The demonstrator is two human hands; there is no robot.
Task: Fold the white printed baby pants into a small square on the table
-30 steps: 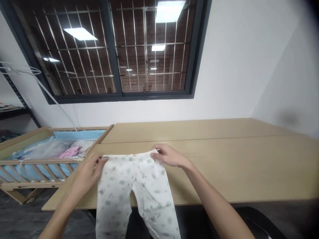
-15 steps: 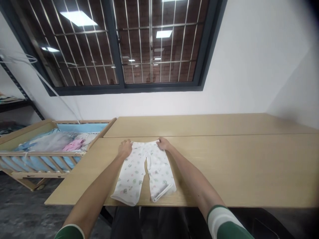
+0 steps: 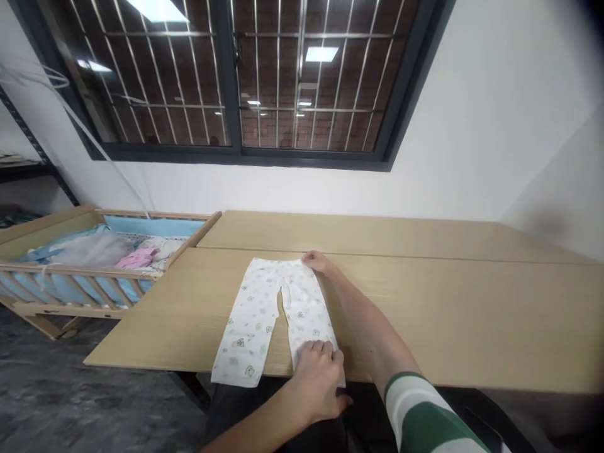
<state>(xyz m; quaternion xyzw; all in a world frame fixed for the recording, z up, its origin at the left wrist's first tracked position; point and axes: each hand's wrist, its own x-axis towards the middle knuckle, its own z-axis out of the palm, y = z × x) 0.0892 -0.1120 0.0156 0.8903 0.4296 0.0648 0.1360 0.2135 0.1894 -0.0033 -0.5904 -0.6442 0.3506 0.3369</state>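
A pair of small white baby pants (image 3: pixel 252 314) with a green and pink print lies flat on the wooden table, waistband toward the wall. Its leg ends reach the table's near edge. My right hand (image 3: pixel 315 261) pinches the right corner of the waistband. Over the lower end of the right leg, my left hand (image 3: pixel 318 377) is bent with its fingers curled on the cloth and its thumb by the hem. That hand hides most of this leg's cuff.
The light wooden table (image 3: pixel 448 314) stretches right and back to the white wall. On the left stands a wooden crib (image 3: pixel 85 270) with blue lining, holding bedding and a pink cloth (image 3: pixel 136 257). A barred window (image 3: pixel 311 82) is above the table.
My left hand has left the left waistband corner and come down to the right leg's end. The folded cuff there is now covered. My right hand keeps hold of the waistband corner.
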